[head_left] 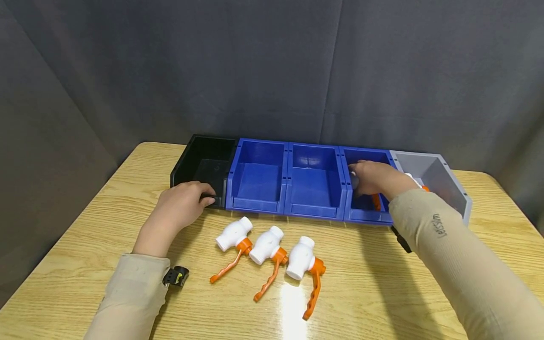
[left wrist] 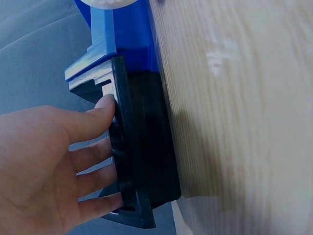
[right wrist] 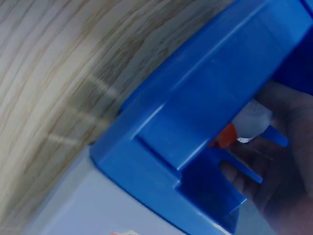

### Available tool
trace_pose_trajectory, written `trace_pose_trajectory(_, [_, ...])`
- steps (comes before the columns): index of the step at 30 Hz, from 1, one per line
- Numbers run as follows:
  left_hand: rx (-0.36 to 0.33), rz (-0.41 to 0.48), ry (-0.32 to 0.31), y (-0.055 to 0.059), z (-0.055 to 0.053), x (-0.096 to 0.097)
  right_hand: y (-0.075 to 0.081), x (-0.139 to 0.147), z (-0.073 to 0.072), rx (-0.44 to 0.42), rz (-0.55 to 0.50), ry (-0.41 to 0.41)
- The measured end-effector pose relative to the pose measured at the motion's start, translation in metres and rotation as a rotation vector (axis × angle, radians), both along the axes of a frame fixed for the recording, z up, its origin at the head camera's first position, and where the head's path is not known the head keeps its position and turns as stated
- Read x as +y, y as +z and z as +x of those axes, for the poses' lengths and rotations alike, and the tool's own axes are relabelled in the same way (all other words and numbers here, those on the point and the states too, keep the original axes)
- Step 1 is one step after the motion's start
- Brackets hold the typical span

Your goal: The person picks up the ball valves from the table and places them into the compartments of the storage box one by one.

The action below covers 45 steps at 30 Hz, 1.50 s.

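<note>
In the head view, my left hand (head_left: 180, 208) rests at the front of the black bin (head_left: 210, 150), its fingertips touching the front rim. The left wrist view shows the thumb and fingers (left wrist: 93, 178) lightly against that rim. Inside the rightmost blue bin (head_left: 367, 216), my right hand (head_left: 376, 177) holds a ball valve (right wrist: 254, 120) with a white body and an orange handle. Part of that valve is hidden by the hand and the bin wall. Three similar valves lie on the table: a left one (head_left: 234, 234), a middle one (head_left: 265, 245) and a right one (head_left: 301, 259).
Two more blue bins, one (head_left: 257, 205) beside the black bin and another (head_left: 314, 210) to its right, complete the joined row. A grey bin (head_left: 452, 189) ends it, with a partly hidden white-and-orange valve (head_left: 414, 179) inside. Behind the wooden table (head_left: 204, 311) hangs a grey curtain (head_left: 263, 71).
</note>
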State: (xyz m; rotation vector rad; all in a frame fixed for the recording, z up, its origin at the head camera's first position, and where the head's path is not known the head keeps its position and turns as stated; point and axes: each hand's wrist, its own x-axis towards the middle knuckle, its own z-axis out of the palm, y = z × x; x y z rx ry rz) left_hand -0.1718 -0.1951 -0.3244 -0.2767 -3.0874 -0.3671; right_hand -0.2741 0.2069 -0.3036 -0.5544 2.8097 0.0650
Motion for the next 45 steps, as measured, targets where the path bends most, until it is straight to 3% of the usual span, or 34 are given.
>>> trace_pose_trajectory(5, [0.001,0.0,0.001,0.0,0.0,-0.001,-0.001,0.004,0.002,0.013,-0.034,0.017])
trace_pose_trajectory(13, [-0.003,0.003,0.001,-0.001,0.003,-0.005,-0.001,-0.002,0.012,0.065,0.023,-0.027])
trace_pose_trajectory(23, [0.002,0.009,-0.003,-0.002,0.004,-0.005,0.001,-0.003,0.025,0.155,0.063,-0.013])
trace_pose_trajectory(34, [-0.002,0.006,0.003,0.0,0.003,-0.004,0.005,0.001,0.054,0.438,-0.01,0.019])
trace_pose_trajectory(45, [-0.005,0.005,0.005,0.0,0.005,-0.004,0.001,0.006,0.075,0.535,-0.071,0.033])
